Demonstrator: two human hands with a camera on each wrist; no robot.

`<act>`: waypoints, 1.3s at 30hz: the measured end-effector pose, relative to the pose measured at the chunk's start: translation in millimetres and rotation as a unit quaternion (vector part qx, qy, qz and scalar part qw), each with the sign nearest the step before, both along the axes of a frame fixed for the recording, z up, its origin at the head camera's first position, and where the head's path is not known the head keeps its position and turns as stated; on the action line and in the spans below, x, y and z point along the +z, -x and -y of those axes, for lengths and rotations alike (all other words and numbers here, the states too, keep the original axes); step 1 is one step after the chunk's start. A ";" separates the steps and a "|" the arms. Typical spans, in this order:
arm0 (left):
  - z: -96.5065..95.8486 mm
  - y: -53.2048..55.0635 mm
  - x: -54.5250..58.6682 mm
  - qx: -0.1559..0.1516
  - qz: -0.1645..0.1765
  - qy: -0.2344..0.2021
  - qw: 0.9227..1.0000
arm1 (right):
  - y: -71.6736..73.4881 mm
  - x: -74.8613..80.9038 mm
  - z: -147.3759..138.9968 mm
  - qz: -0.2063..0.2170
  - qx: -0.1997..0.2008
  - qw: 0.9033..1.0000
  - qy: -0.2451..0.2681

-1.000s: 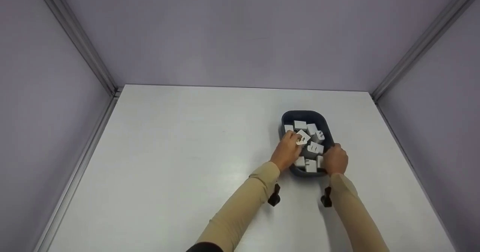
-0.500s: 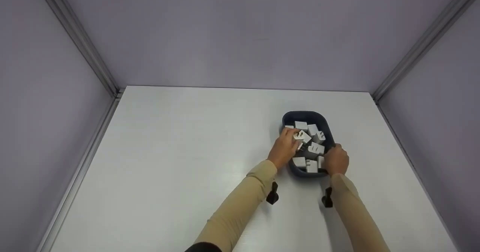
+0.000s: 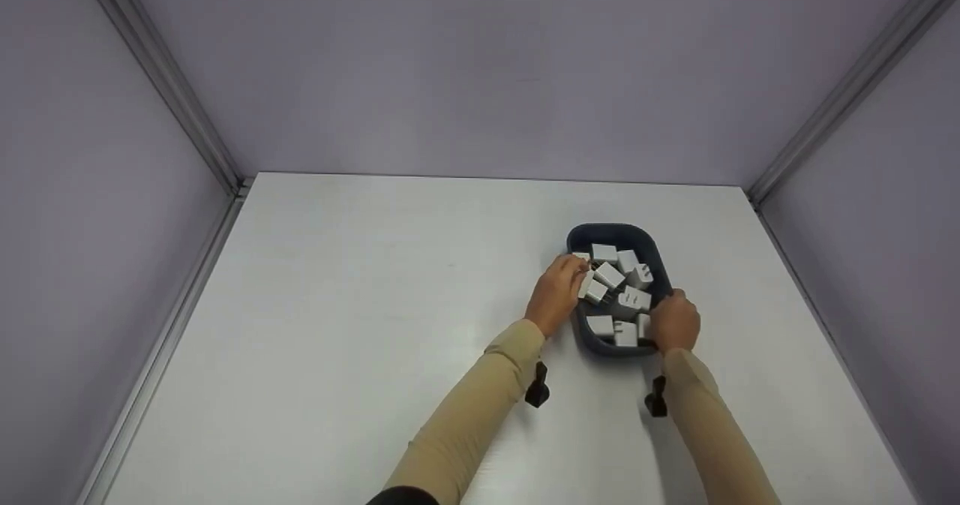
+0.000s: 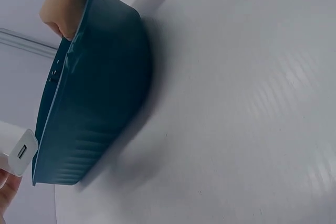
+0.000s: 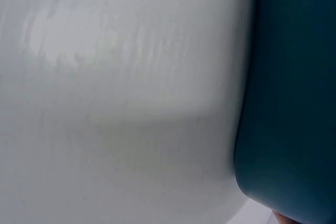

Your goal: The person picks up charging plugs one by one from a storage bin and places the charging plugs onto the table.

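The left hand (image 3: pixel 556 292) moved left, pinching a USB charger (image 4: pixel 23 153), probably light, stiff; hold its sides. Right hand (image 3: pixel 675 321) grips basin (image 3: pixel 609 232).

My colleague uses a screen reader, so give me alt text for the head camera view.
A person's left hand holds a white plug adapter at the left side of a dark tub of similar adapters; the right hand grips the tub's right rim. The table is white.
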State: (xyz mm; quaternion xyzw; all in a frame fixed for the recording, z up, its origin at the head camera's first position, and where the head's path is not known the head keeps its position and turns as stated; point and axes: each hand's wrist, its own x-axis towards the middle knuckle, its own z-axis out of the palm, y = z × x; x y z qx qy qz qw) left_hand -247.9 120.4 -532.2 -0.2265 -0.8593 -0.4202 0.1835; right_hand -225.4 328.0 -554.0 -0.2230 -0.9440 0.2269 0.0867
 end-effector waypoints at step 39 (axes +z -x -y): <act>57.0 12.5 -28.5 0.046 0.133 -0.008 0.990 | -0.7 1.1 -0.6 -0.009 0.001 1.000 0.017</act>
